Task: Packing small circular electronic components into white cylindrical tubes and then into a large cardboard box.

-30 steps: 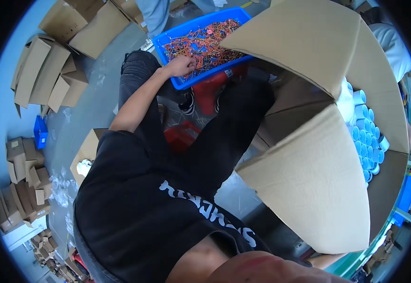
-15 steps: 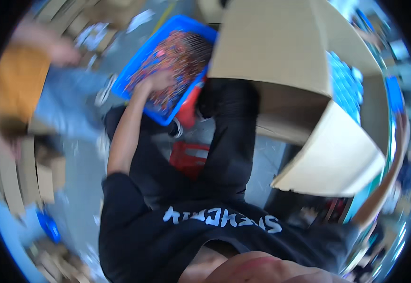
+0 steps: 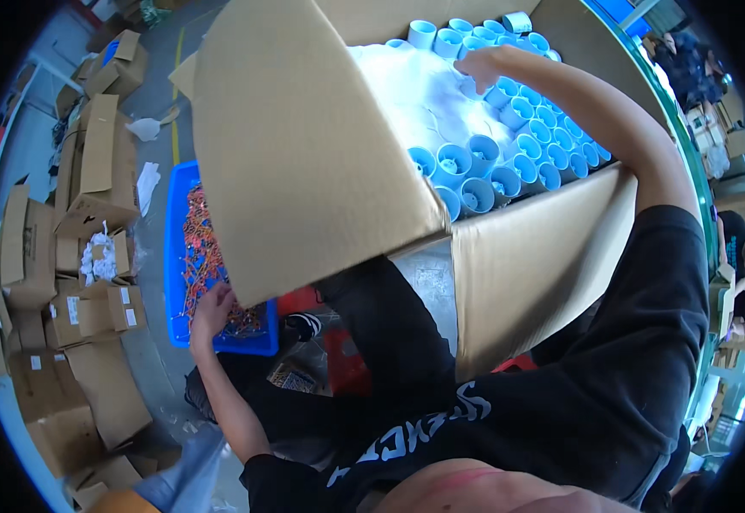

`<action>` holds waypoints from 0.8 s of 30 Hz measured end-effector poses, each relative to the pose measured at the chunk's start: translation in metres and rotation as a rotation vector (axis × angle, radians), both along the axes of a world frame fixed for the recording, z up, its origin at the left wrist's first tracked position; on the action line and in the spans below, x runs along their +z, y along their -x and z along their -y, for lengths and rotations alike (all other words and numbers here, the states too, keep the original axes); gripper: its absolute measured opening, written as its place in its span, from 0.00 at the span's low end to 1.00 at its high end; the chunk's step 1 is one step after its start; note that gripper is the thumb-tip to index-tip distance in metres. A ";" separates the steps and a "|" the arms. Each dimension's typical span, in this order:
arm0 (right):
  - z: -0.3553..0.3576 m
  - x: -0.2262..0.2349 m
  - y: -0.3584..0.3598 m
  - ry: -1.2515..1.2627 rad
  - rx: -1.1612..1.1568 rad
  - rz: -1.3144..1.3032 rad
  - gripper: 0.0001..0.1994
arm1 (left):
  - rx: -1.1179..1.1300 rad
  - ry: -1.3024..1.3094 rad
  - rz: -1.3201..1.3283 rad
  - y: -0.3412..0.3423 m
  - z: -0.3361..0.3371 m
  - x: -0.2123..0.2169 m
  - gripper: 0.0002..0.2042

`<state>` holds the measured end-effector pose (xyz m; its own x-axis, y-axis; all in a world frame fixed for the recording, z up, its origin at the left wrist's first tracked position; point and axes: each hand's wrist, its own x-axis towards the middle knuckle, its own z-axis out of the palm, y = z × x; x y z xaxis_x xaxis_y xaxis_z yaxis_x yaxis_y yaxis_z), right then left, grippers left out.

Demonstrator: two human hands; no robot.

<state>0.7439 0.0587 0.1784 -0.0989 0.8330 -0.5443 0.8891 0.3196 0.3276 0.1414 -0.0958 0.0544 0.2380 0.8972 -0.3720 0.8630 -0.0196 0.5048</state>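
Note:
My left hand (image 3: pixel 211 313) is down in a blue plastic tub (image 3: pixel 171 256), its fingers curled among small, mostly red and orange loose pieces (image 3: pixel 199 235). Whatever is between those fingers is too small to make out. My right arm reaches over the wall of a large cardboard box (image 3: pixel 321 154). Inside it, my right hand (image 3: pixel 483 66) hangs with bent fingers above a crumpled white sheet (image 3: pixel 415 94), close to several light-blue cups (image 3: pixel 448 43). The fingertips are partly hidden, and no cup shows in them. More blue cups (image 3: pixel 477 195) stand upright in rows around the sheet.
One box flap (image 3: pixel 552 256) hangs beside my right side. Cardboard boxes (image 3: pixel 99 171) line the floor at left. A red stool (image 3: pixel 347 363) stands between my legs. Another person's blue-clad leg (image 3: pixel 189 470) shows at lower left; more people (image 3: pixel 736 248) are at far right.
My view has turned right, bringing the box's inside into sight. My right hand has come from beyond the box, near a blue object, to inside it. My left hand stays in the tub.

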 end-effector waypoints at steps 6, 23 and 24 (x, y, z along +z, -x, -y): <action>-0.011 -0.024 -0.036 0.039 -0.158 -0.188 0.23 | 0.142 0.085 0.144 -0.039 -0.026 0.033 0.14; -0.006 -0.022 -0.043 -0.077 -0.635 0.109 0.11 | -0.073 -0.169 0.110 -0.008 -0.020 0.003 0.09; -0.010 -0.018 -0.049 -0.043 -0.702 0.072 0.10 | -0.037 -0.139 0.148 -0.007 -0.021 0.001 0.09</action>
